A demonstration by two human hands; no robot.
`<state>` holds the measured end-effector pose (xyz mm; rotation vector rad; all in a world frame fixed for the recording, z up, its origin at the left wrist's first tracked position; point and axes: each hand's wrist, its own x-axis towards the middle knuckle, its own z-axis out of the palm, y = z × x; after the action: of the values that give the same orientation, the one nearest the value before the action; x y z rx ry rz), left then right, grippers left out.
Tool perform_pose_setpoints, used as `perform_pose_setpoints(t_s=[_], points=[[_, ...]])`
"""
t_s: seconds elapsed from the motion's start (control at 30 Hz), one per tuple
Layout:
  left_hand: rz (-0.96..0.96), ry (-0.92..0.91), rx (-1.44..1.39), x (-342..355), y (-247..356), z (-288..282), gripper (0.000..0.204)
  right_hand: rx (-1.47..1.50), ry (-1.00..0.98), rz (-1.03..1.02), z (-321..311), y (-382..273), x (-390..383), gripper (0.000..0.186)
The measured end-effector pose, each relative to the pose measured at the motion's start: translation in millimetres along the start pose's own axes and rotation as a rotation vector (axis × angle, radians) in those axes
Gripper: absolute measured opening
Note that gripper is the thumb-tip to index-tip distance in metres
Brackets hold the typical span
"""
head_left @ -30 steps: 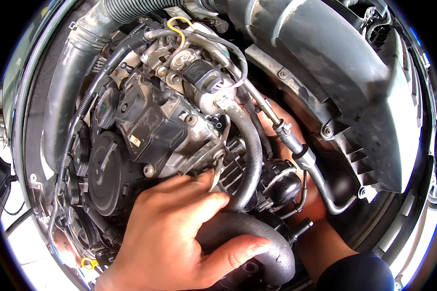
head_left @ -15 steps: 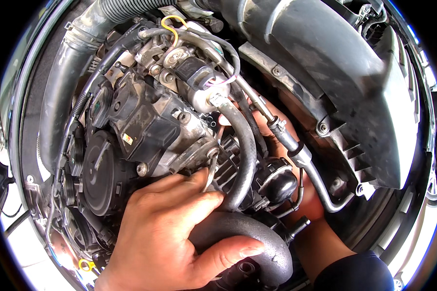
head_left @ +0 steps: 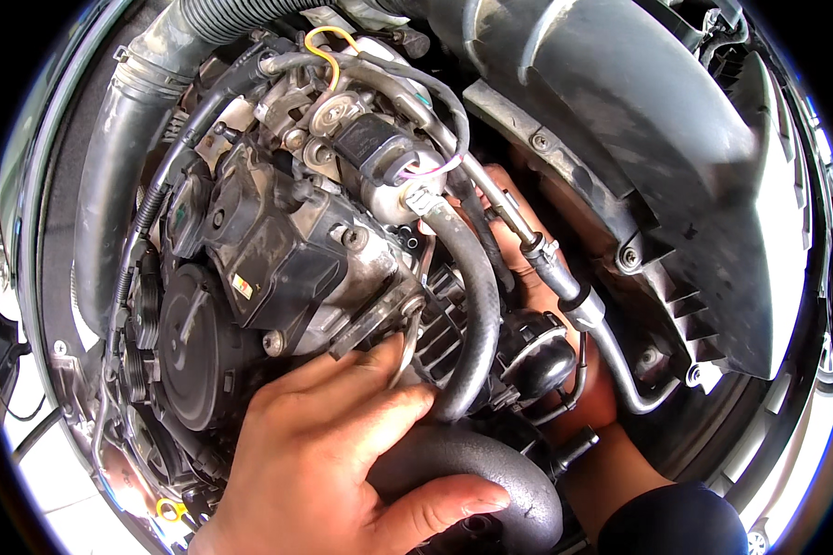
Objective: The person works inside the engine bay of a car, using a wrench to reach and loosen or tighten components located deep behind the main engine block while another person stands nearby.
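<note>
My left hand [head_left: 333, 444] lies on the near side of a car engine, thumb stretched out over a thick black hose [head_left: 453, 449]. Its other fingertips are tucked beside a bent metal piece [head_left: 405, 347] and partly hidden. My right hand [head_left: 518, 231] reaches deep in behind a thinner curved rubber hose [head_left: 477, 305] and a metal pipe [head_left: 500, 196]. Those parts cover most of its fingers, and what it touches there cannot be seen. Above the curved hose sits a metal valve body with a black connector [head_left: 375, 148].
A black engine cover [head_left: 273, 231] and a round black cover [head_left: 194, 347] fill the left. A large black plastic housing [head_left: 620, 102] stands at the right. Close to my right forearm are a black dome-shaped part [head_left: 539, 361] and a short pipe stub [head_left: 578, 446]. A yellow wire [head_left: 319, 42] loops at the top.
The whole view has shifted slightly. A right fingertip that showed left of the curved hose is now out of sight. My left hand keeps its place on the engine.
</note>
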<state>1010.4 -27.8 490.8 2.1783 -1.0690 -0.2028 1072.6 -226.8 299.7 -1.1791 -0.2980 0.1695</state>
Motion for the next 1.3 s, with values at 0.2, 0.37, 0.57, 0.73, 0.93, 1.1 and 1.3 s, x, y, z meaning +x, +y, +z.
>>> perform_pose_setpoints(t_s=[0.2,0.37,0.57,0.73,0.93,1.1,1.3], points=[[-0.045,-0.005,0.082,-12,-3,-3,0.067,0.057,-0.035,0.007,17,17,7,0.021],[-0.137,-0.061,0.071,-7,6,-4,0.075,0.047,-0.027,0.008,12,14,6,0.021],[-0.161,-0.074,0.116,-6,5,-2,0.084,0.037,-0.022,0.008,8,12,6,0.022],[-0.213,-0.057,0.053,-5,8,1,0.084,0.046,-0.025,0.009,10,12,5,0.022],[-0.201,-0.062,0.044,-4,9,2,0.085,0.022,-0.016,0.019,4,6,2,0.022],[-0.144,-0.047,0.093,-11,5,1,0.081,0.027,-0.037,0.008,7,12,7,0.023],[-0.153,-0.047,0.215,-15,13,-1,0.075,0.031,-0.043,0.010,7,10,2,0.023]])
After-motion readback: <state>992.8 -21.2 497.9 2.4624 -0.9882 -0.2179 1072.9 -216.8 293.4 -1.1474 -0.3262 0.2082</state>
